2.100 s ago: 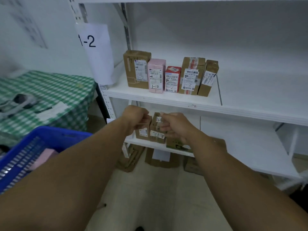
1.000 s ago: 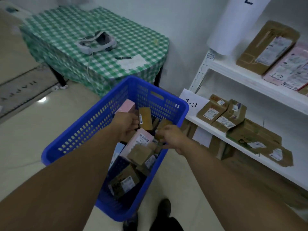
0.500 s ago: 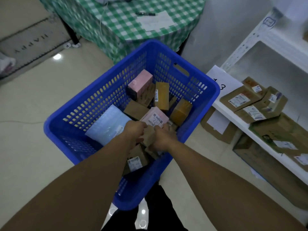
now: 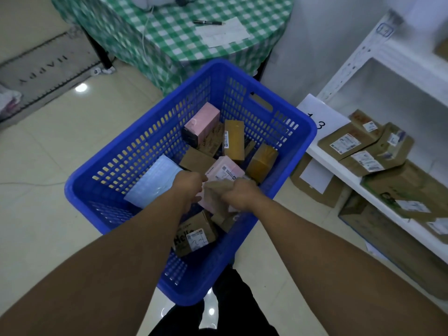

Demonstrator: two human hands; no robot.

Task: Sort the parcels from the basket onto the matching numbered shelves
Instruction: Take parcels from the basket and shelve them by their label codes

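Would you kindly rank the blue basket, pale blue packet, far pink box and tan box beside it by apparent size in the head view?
1. blue basket, by far the largest.
2. pale blue packet.
3. pink box.
4. tan box, narrower, though its lower end is buried, so the last two are unsure.

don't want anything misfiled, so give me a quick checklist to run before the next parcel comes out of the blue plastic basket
1. Grip: right hand curls round the small brown cardboard parcel; left hand is at its other side, fingers hidden: cannot tell.
2. Number on that parcel: no label faces the camera: cannot tell.
3. Neighbour: the pink box with a white label lies against it, may shift: not ok.
4. Way up out of the blue plastic basket: nothing above the rim: ok.
5. White paper shelf tag: reads 1 3, partly behind the basket rim: ok.
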